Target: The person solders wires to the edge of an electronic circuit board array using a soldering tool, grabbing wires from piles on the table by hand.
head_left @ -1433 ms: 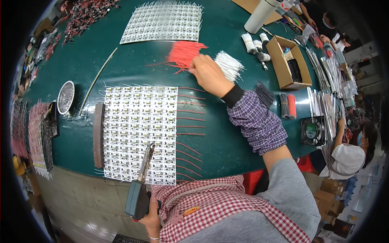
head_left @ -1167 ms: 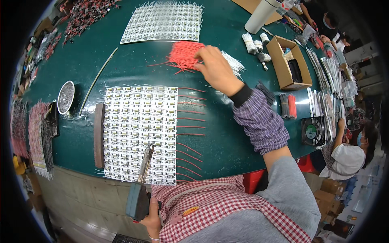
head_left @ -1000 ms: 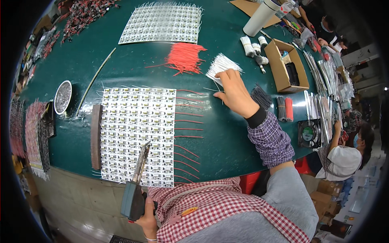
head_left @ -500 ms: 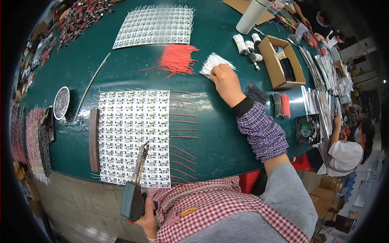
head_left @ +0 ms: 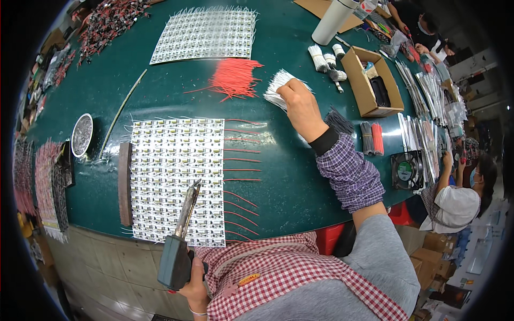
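My right hand (head_left: 300,106) reaches out over the green table (head_left: 289,182) and grips a fanned bundle of white wires (head_left: 277,85). Just left of it lies a pile of red wires (head_left: 234,76). My left hand (head_left: 193,286) is low near my body, holding a dark soldering iron (head_left: 179,246) whose tip points up over the near panel of small white LED boards (head_left: 176,179). Red wires (head_left: 243,160) stick out from that panel's right edge. A dark wooden bar (head_left: 125,182) lies along its left edge.
A second LED panel (head_left: 206,35) lies farther back. A round tin (head_left: 81,135) sits at left, an open cardboard box (head_left: 369,80) and a white cylinder (head_left: 332,21) at the back right, a small fan (head_left: 405,170) and wire bundles (head_left: 370,138) at right. Another person (head_left: 455,198) sits at far right.
My right hand moved from the red wire pile rightward to the white wires and took hold of the bundle. My left hand with the soldering iron stayed put.
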The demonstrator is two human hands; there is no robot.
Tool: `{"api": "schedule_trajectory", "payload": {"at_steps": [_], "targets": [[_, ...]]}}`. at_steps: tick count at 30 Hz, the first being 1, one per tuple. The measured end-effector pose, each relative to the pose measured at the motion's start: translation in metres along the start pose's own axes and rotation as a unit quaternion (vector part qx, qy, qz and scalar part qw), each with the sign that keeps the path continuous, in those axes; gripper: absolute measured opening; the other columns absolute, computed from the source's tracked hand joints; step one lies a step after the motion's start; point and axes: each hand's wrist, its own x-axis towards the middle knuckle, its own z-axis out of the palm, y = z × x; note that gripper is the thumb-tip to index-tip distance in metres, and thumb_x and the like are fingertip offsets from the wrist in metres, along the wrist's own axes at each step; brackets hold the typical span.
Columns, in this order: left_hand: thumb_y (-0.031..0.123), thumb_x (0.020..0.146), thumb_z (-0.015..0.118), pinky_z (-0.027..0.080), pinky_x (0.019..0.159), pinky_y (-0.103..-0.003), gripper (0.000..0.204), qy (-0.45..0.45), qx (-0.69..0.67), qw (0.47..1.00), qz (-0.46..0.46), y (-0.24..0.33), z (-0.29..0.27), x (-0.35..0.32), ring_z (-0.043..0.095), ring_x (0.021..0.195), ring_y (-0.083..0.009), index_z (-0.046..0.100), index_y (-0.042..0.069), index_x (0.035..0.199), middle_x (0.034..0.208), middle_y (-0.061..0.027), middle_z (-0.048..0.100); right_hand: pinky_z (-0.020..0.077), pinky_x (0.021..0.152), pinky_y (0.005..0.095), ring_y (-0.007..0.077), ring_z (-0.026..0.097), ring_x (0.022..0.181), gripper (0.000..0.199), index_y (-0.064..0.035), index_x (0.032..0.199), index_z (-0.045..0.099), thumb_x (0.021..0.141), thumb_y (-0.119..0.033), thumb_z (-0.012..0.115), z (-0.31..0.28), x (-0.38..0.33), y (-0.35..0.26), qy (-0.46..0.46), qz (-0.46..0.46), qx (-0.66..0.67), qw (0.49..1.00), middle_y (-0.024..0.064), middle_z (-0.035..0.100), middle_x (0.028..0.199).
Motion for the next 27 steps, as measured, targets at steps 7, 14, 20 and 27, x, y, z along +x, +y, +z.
{"api": "schedule_trajectory", "payload": {"at_steps": [7, 14, 20, 27], "targets": [[-0.011, 0.08, 0.06, 0.039, 0.047, -0.025, 0.044, -0.015, -0.004, 0.999, 0.052, 0.018, 0.008, 0.019, 0.051, 0.058, -0.0108, 0.054, -0.009, 0.123, 0.112, -0.0177, 0.063, 0.0534, 0.069, 0.0373, 0.0294, 0.062, 0.082, 0.009, -0.002, 0.079, 0.064, 0.072, 0.003, 0.062, -0.044, 0.035, -0.038, -0.157, -0.146, -0.086, 0.973, 0.0119, 0.06, 0.083], [-0.007, 0.081, 0.069, 0.053, 0.082, -0.031, 0.048, -0.019, -0.064, 0.996, -0.064, 0.065, 0.028, 0.033, 0.064, 0.096, -0.0207, 0.055, -0.009, 0.127, 0.116, -0.0173, 0.065, 0.0515, 0.056, 0.0323, 0.0227, 0.064, 0.073, 0.003, -0.0089, 0.064, 0.067, 0.066, -0.009, 0.07, -0.012, 0.049, -0.069, -0.273, -0.258, -0.208, 0.903, 0.0074, 0.064, 0.067], [-0.008, 0.079, 0.069, 0.046, 0.054, -0.024, 0.05, 0.027, -0.082, 0.996, 0.024, 0.063, 0.035, 0.044, 0.06, 0.071, -0.0128, 0.055, -0.008, 0.128, 0.116, -0.0185, 0.065, 0.05, 0.057, 0.0332, 0.0238, 0.066, 0.074, 0.001, -0.0102, 0.069, 0.071, 0.07, -0.01, 0.071, -0.01, 0.048, -0.074, -0.333, -0.257, -0.225, 0.879, 0.0071, 0.067, 0.07], [-0.012, 0.08, 0.065, 0.044, 0.048, -0.025, 0.055, 0.015, -0.132, 0.991, -0.012, 0.073, 0.051, 0.065, 0.057, 0.064, -0.0129, 0.049, -0.006, 0.132, 0.116, -0.0214, 0.064, 0.0471, 0.07, 0.0343, 0.0216, 0.061, 0.076, 0.006, -0.0102, 0.063, 0.066, 0.065, -0.01, 0.071, -0.029, 0.053, -0.05, -0.229, -0.232, -0.244, 0.913, 0.0062, 0.06, 0.072]]}}
